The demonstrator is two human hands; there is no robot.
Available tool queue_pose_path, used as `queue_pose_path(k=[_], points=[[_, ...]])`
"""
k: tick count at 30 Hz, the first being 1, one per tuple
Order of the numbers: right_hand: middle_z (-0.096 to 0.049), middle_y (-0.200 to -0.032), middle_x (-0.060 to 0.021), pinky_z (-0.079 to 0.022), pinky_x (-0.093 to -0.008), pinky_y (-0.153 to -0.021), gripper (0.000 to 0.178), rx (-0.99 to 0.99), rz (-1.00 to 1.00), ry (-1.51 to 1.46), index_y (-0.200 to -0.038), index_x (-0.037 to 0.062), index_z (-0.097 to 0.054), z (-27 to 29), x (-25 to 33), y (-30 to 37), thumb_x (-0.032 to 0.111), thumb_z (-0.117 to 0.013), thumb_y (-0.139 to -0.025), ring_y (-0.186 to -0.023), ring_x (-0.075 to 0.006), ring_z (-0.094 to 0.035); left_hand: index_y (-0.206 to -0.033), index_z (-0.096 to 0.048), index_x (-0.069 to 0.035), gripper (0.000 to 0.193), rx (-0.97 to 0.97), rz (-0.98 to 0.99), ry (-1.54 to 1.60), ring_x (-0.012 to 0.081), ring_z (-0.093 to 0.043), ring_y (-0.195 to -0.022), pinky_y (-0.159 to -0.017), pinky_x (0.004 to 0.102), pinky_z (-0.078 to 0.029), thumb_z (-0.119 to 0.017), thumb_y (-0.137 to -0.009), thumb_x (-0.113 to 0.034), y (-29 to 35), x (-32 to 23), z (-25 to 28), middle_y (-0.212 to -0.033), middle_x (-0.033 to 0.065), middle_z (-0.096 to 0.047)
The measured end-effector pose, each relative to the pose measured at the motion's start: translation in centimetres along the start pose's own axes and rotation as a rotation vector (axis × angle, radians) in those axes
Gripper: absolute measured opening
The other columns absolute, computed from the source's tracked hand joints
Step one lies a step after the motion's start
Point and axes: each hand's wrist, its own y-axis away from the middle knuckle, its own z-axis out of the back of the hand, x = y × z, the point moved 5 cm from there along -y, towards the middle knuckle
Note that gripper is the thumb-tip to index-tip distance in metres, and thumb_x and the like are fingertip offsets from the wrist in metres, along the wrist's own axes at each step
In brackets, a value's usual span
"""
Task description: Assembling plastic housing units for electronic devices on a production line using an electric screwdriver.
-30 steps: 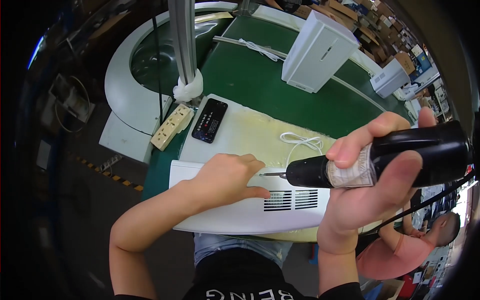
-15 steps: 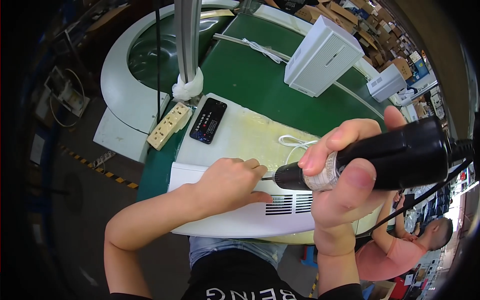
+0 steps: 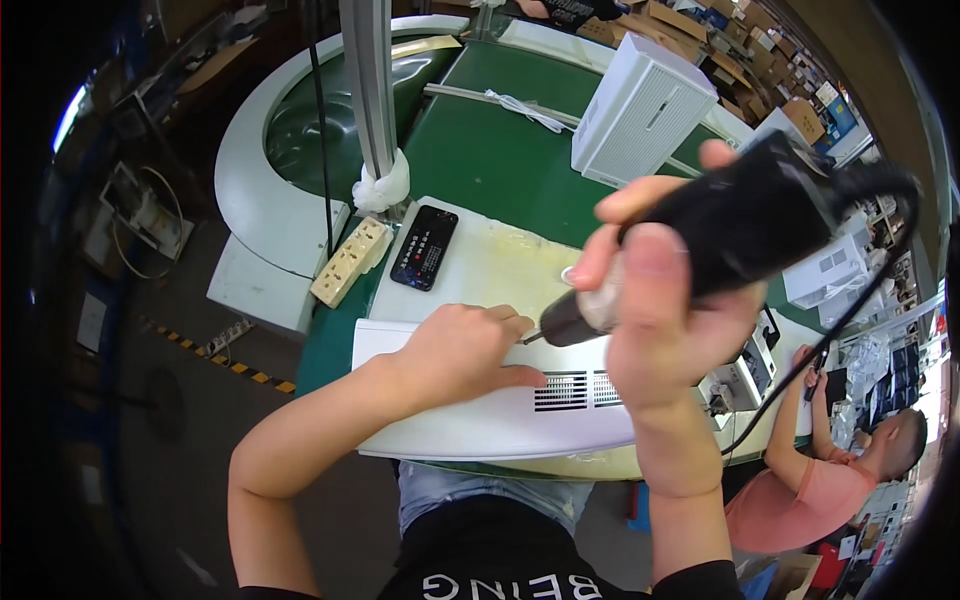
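My right hand (image 3: 660,320) is wrapped round a black corded electric screwdriver (image 3: 740,225), held up with its rear end raised to the right. The bit slants down to the left and meets the fingertips of my left hand (image 3: 465,345). Those fingers are curled and pressed together; whatever they pinch at the bit's tip is hidden. My left hand is over a white plastic appliance housing (image 3: 480,430) with dark slotted vents (image 3: 560,392), lying along the near table edge. The screwdriver's back end is smeared by motion.
Beyond the housing lie a black phone (image 3: 424,248) and a cream power strip (image 3: 352,262). A metal post (image 3: 369,90) rises from the table. A white box-shaped appliance (image 3: 645,112) stands on the green belt (image 3: 500,150). At right sits a co-worker (image 3: 810,500) in a pink shirt.
My right hand has tipped the screwdriver, so its rear end is higher and its bit points more downward. My left hand keeps its curled pose. The whole view has shifted slightly.
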Motion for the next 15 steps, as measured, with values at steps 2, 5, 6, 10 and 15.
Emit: queue_pose_path(k=[2, 5, 6, 10, 15], points=[[-0.06, -0.094, -0.0158, -0.048, -0.0267, -0.05, 0.05, -0.146, 0.015, -0.065, -0.131, 0.0009, -0.031, 2.9, 2.2, -0.4, 0.022, -0.054, -0.092, -0.056, -0.0157, -0.056, -0.098, -0.061, 0.001, 0.047, 0.01, 0.003, 0.008, 0.0313, -0.063, -0.08, -0.071, 0.0385, -0.05, -0.068, -0.077, -0.041, 0.5, -0.1, 0.4, -0.088, 0.0138, -0.063], [-0.055, -0.097, -0.012, -0.045, -0.0361, -0.061, 0.05, -0.551, 0.02, 0.259, -0.129, 0.0027, -0.035, 8.0, 8.5, 0.9, 0.034, -0.051, -0.093, -0.061, -0.0164, -0.046, -0.104, -0.061, 0.003, 0.043, -0.05, -0.021, -0.006, 0.0349, -0.06, -0.094, -0.085, 0.0388, -0.047, -0.07, -0.077, -0.03, 1.0, 1.0, 2.7, -0.1, 0.0194, -0.063], [-0.054, -0.095, -0.0115, -0.045, -0.0377, -0.064, 0.049, -0.58, 0.084, 0.293, -0.127, 0.0018, -0.036, 10.5, 9.3, 1.9, 0.033, -0.052, -0.093, -0.062, -0.017, -0.046, -0.103, -0.062, 0.003, 0.037, -0.088, 0.121, 0.03, 0.033, -0.061, -0.096, -0.086, 0.0372, -0.047, -0.071, -0.075, -0.02, 2.2, 2.8, 3.3, -0.103, 0.0179, -0.064], [-0.054, -0.081, -0.0125, -0.049, -0.0381, -0.069, 0.042, -0.742, 0.26, 0.653, -0.122, -0.0023, -0.035, 20.9, 10.4, 6.6, 0.02, -0.054, -0.092, -0.057, -0.0149, -0.052, -0.088, -0.064, 0.004, 0.035, -0.372, 0.436, 0.567, 0.0164, -0.059, -0.077, -0.073, 0.0289, -0.046, -0.048, -0.093, -0.027, 9.8, 12.0, 2.3, -0.08, 0.0095, -0.064], [-0.056, -0.075, -0.007, -0.046, -0.0234, -0.056, 0.02, -0.885, 0.043, 0.927, -0.102, -0.0028, -0.044, 31.4, 7.0, 14.6, 0.01, -0.055, -0.09, -0.056, -0.0113, -0.055, -0.078, -0.047, -0.007, 0.042, -0.827, 0.363, 1.403, 0.0125, -0.05, -0.065, -0.064, 0.0275, -0.045, -0.032, -0.1, -0.04, 10.4, 11.7, -3.6, -0.07, 0.0032, -0.051]])
